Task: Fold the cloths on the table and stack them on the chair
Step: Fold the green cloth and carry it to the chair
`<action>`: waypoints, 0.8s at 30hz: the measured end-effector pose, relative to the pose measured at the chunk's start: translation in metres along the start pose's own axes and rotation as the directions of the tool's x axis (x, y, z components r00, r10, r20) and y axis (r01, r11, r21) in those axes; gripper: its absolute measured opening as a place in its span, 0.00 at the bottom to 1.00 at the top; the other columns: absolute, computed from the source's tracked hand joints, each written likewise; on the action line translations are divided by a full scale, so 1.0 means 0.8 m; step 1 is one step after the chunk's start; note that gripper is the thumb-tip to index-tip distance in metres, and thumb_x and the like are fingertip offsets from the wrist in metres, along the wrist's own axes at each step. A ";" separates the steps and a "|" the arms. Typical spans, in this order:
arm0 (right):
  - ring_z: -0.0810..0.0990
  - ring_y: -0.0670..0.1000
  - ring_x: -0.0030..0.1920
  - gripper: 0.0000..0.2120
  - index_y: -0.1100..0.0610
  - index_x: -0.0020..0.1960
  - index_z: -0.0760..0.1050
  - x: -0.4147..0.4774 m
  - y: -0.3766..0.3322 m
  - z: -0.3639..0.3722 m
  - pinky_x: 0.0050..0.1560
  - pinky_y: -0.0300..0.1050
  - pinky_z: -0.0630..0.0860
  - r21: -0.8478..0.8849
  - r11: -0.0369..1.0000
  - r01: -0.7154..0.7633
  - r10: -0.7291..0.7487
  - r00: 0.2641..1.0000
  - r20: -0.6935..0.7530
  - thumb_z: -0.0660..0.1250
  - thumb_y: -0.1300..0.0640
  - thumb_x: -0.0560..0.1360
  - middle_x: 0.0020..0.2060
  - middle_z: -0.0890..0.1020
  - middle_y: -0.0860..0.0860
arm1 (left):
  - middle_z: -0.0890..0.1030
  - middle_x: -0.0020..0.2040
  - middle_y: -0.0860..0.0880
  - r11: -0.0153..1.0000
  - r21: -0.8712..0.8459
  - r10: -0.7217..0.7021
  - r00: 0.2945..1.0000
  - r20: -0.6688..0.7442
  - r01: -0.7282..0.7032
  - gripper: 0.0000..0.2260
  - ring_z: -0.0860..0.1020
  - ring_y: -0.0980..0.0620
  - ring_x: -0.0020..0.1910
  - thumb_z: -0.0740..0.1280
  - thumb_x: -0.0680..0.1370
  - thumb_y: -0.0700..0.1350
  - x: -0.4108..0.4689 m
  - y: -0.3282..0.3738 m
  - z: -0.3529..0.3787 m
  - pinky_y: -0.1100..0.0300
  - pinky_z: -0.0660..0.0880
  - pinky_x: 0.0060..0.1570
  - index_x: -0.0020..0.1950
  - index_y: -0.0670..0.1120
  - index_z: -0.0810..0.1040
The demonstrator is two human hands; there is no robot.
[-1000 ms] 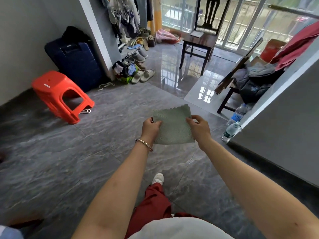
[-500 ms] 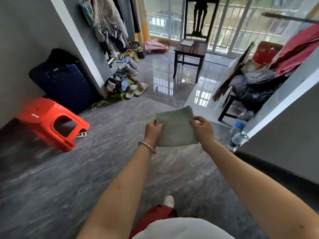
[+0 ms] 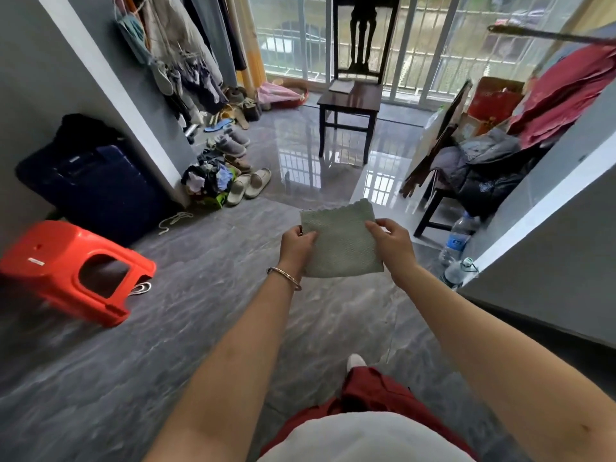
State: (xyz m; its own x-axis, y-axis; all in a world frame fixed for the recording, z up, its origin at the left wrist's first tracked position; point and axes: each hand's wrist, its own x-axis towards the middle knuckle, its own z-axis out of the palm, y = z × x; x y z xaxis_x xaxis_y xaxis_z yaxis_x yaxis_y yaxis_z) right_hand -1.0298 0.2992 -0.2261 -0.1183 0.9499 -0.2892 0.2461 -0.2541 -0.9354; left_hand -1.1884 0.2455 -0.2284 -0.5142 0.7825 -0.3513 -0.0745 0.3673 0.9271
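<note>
I hold a folded grey-green cloth flat in front of me, above the floor. My left hand pinches its left edge and my right hand pinches its right edge. Far ahead, by the glass doors, stands a dark wooden chair with a small folded cloth lying on the back of its seat. The table is not in view.
An orange plastic stool lies tipped on the left, with a dark blue suitcase behind it. Shoes and slippers crowd the left wall. Two water bottles stand by a clothes-laden chair on the right.
I have walked forward: the chair and doors are nearer, and the stool and suitcase have slid left and down. Both hands keep the same hold on the cloth.
</note>
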 end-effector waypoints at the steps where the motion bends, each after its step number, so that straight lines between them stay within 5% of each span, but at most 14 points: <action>1: 0.80 0.56 0.49 0.09 0.56 0.51 0.78 0.010 -0.002 0.000 0.55 0.55 0.76 0.006 1.000 0.001 -0.001 1.000 0.001 0.65 0.51 0.76 0.48 0.81 0.54 | 0.77 0.45 0.43 1.000 0.008 -0.003 1.000 0.002 0.003 0.07 0.74 0.48 0.47 0.62 0.76 0.35 0.012 0.001 0.004 0.55 0.71 0.47 0.40 0.44 0.75; 14: 0.78 0.54 0.50 0.11 0.58 0.53 0.77 0.168 -0.045 0.005 0.54 0.53 0.75 -0.003 1.000 -0.009 0.010 0.999 0.032 0.64 0.52 0.76 0.48 0.79 0.53 | 0.75 0.36 0.49 0.999 0.018 -0.035 0.999 -0.013 0.035 0.13 0.73 0.48 0.45 0.61 0.76 0.35 0.140 0.056 0.054 0.55 0.69 0.46 0.34 0.48 0.72; 20: 0.79 0.56 0.52 0.11 0.56 0.52 0.77 0.245 -0.071 -0.002 0.56 0.55 0.75 -0.026 0.999 -0.020 0.021 0.998 0.056 0.64 0.51 0.76 0.51 0.80 0.54 | 0.75 0.37 0.51 1.000 -0.016 -0.027 0.998 -0.049 0.026 0.05 0.74 0.50 0.42 0.61 0.77 0.34 0.198 0.092 0.086 0.59 0.71 0.38 0.44 0.41 0.75; 24: 0.79 0.55 0.50 0.09 0.55 0.50 0.77 0.281 -0.082 -0.002 0.55 0.54 0.75 -0.040 0.999 -0.012 0.015 0.998 0.062 0.63 0.51 0.76 0.47 0.80 0.52 | 0.75 0.37 0.50 0.998 -0.033 -0.054 0.997 -0.059 0.052 0.11 0.74 0.47 0.46 0.61 0.77 0.35 0.233 0.102 0.098 0.55 0.72 0.47 0.36 0.46 0.74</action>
State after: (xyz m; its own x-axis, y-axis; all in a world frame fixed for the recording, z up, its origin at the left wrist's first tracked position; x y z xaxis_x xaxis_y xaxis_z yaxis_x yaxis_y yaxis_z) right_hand -1.0710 0.5299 -0.2291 -0.1741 0.9330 -0.3149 0.2854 -0.2583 -0.9229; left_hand -1.2230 0.4607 -0.2284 -0.5585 0.7308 -0.3924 -0.1289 0.3908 0.9114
